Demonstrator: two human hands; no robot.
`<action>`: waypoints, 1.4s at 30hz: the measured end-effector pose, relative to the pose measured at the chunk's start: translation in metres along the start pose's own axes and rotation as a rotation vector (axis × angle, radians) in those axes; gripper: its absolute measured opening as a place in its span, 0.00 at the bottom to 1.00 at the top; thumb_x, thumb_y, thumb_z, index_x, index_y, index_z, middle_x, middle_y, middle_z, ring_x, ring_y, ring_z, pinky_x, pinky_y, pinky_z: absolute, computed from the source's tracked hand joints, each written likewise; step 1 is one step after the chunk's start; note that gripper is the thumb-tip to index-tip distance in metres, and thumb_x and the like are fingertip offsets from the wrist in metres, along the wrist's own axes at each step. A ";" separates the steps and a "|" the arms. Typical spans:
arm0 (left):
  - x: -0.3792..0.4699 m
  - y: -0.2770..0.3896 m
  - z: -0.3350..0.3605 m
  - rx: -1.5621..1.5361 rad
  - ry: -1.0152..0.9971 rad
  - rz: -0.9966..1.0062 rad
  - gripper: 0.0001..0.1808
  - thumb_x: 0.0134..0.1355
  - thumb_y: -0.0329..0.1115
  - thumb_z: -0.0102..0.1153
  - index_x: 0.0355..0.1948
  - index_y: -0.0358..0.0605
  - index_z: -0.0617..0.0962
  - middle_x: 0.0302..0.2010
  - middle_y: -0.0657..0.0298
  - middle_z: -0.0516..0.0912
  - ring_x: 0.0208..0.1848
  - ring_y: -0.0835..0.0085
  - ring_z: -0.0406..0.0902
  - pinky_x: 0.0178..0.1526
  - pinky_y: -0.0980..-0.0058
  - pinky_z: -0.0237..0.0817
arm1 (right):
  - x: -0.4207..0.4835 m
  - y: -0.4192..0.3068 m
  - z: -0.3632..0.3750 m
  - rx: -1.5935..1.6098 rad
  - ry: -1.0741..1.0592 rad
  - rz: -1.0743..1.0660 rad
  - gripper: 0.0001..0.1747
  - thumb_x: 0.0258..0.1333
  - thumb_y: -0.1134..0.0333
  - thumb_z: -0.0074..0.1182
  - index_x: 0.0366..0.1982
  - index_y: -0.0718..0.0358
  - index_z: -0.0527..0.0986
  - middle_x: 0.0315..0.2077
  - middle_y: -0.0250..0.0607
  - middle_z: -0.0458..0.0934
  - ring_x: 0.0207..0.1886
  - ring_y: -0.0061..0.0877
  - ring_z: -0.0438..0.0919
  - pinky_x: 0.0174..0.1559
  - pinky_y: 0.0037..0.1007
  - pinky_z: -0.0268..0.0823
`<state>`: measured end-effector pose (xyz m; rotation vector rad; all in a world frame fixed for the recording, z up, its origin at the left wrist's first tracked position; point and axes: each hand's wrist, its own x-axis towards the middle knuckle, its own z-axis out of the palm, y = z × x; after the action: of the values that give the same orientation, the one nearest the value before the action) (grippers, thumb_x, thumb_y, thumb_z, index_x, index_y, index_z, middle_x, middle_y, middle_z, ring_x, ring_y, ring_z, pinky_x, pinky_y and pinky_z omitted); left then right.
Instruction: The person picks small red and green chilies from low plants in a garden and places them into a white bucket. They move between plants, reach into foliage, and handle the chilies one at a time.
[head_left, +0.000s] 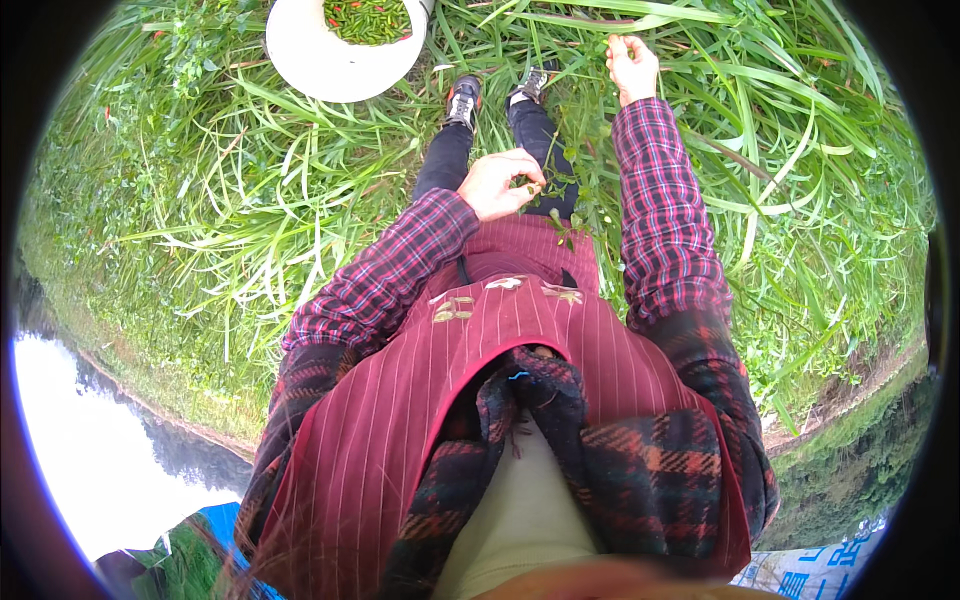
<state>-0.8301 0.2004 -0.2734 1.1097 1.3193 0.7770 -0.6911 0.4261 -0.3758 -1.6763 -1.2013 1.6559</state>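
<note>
My left hand (504, 184) is in front of my lap, thumb and fingertips pinched together around something small and green, perhaps a chili pepper. Just right of it, thin leafy plant stems (564, 180) rise over my leg. Farther out at the upper right, my right hand (632, 66) has its fingers curled beside the grass; whether it grips a stem is unclear. A white bucket (341, 71) stands at the top left, beyond my left hand. In it lie many small green chili peppers (364, 24) with some red ones among them.
Long-bladed grass (277, 180) and low leafy plants surround my legs. My shoes (463, 101) rest on the grass near the bucket. A burgundy striped apron (375, 420) covers my front. At the lower right edge is a white sheet or sack (817, 566) bearing blue writing.
</note>
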 end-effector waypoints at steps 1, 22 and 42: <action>-0.001 0.000 0.000 0.003 0.002 0.016 0.09 0.46 0.20 0.57 0.30 0.41 0.78 0.32 0.63 0.77 0.34 0.74 0.75 0.37 0.79 0.67 | -0.005 -0.001 0.000 0.051 0.006 0.013 0.09 0.54 0.66 0.54 0.26 0.64 0.72 0.18 0.30 0.72 0.17 0.11 0.66 0.18 0.17 0.56; -0.017 -0.038 0.018 0.104 0.069 -0.053 0.07 0.45 0.27 0.58 0.29 0.43 0.79 0.29 0.59 0.79 0.34 0.68 0.78 0.37 0.72 0.69 | -0.104 -0.054 0.132 0.415 -0.838 0.218 0.11 0.56 0.66 0.48 0.39 0.64 0.67 0.30 0.37 0.73 0.27 0.17 0.70 0.25 0.17 0.59; -0.004 0.003 0.021 0.095 -0.086 -0.104 0.07 0.50 0.18 0.54 0.31 0.38 0.77 0.32 0.66 0.74 0.34 0.81 0.73 0.37 0.84 0.65 | -0.145 0.036 -0.092 0.294 0.331 0.181 0.12 0.50 0.71 0.57 0.35 0.63 0.67 0.24 0.34 0.75 0.20 0.14 0.70 0.17 0.16 0.60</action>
<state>-0.8101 0.1939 -0.2712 1.1276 1.3410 0.5895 -0.5764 0.3085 -0.3159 -1.8170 -0.6331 1.4927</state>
